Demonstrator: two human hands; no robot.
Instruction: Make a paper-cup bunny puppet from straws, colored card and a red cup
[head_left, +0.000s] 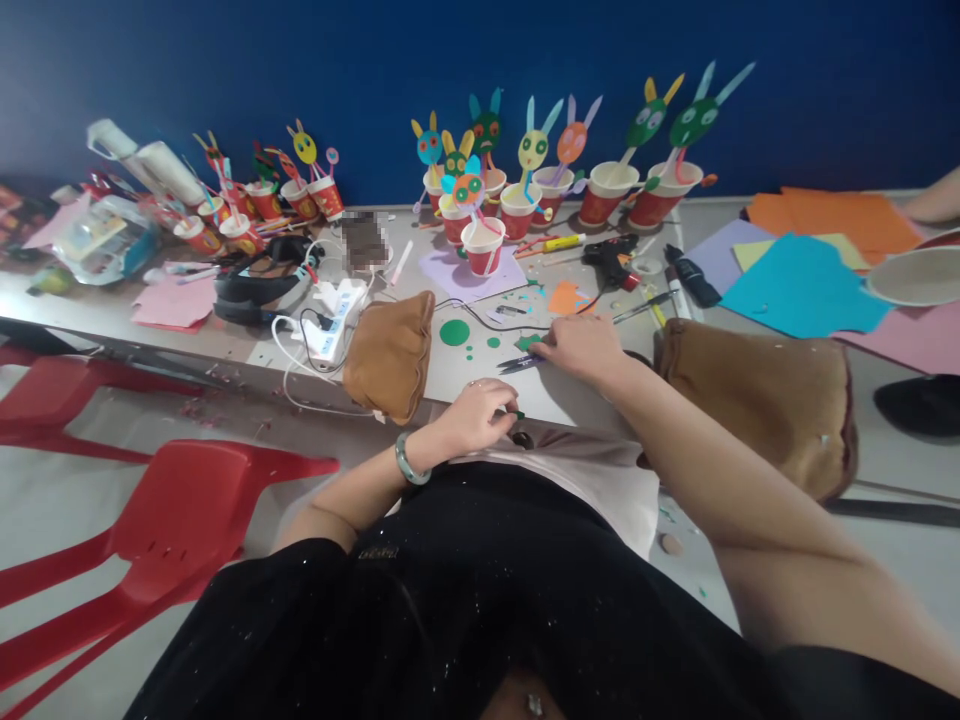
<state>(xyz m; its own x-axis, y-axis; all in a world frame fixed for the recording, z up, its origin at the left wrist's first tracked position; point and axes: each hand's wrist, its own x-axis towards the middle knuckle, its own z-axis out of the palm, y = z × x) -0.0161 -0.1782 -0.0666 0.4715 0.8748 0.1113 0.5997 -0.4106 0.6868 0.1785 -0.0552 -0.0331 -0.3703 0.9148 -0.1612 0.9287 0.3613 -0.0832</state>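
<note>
My left hand (480,416) is near the table's front edge, its fingers closed on a small piece of green paper (520,415) that mostly hides behind them. Further up, my right hand (581,346) rests on the table with curled fingers over the handle end of a pair of dark scissors (520,363), whose blades point left. A green paper scrap (529,343) lies by its fingertips. Left of the scissors lie a large green paper circle (454,333) and several smaller green dots. An orange paper scrap (568,297) lies beyond my right hand.
Several red paper cups (482,248) with paper rabbit figures stand along the blue wall. A glue gun (611,262), markers and coloured paper (806,285) lie to the right. Brown leather pouches (390,355) flank the work area. A power strip (335,322) and red chairs (180,510) are left.
</note>
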